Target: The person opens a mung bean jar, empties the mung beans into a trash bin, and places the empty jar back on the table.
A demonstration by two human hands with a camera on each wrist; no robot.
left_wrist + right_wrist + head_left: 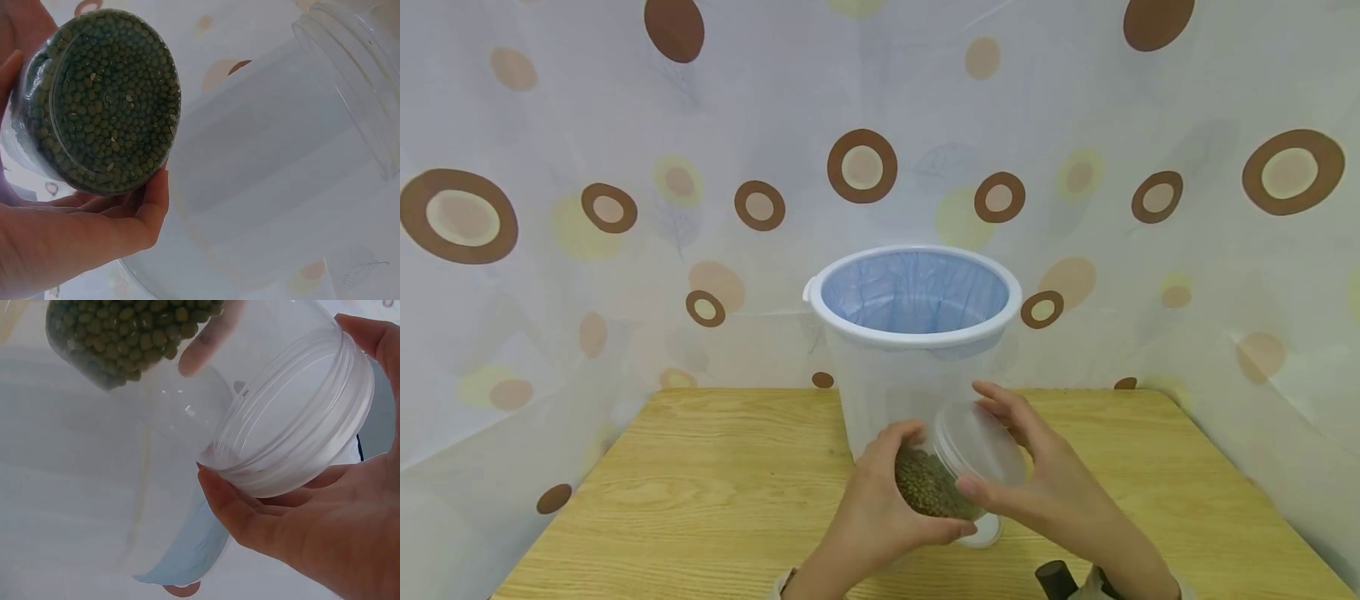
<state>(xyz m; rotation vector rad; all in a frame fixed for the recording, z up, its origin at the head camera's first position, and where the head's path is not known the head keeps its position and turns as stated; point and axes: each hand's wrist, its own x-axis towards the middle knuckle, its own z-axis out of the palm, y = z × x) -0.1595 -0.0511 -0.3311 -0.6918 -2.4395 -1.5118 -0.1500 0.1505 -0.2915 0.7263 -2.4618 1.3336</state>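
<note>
My left hand [876, 496] grips the body of a clear plastic jar [925, 485] partly filled with green mung beans [119, 100]. The jar is tilted, its lidded end leaning up to the right. My right hand [1048, 475] has its fingers and thumb around the edge of the jar's translucent screw lid [996, 450]. In the right wrist view the lid [334, 447] sits at the jar's mouth, and beans lie toward the base, leaving space beneath the lid. The left wrist view faces the round base, with fingers curled around the side.
Just behind the hands, a tall white bin [880, 375] with a blue liner [917, 292] stands on the wooden table [722, 483]. A white round object [985, 532] shows below the jar. A patterned curtain [805, 92] surrounds the table's back and sides.
</note>
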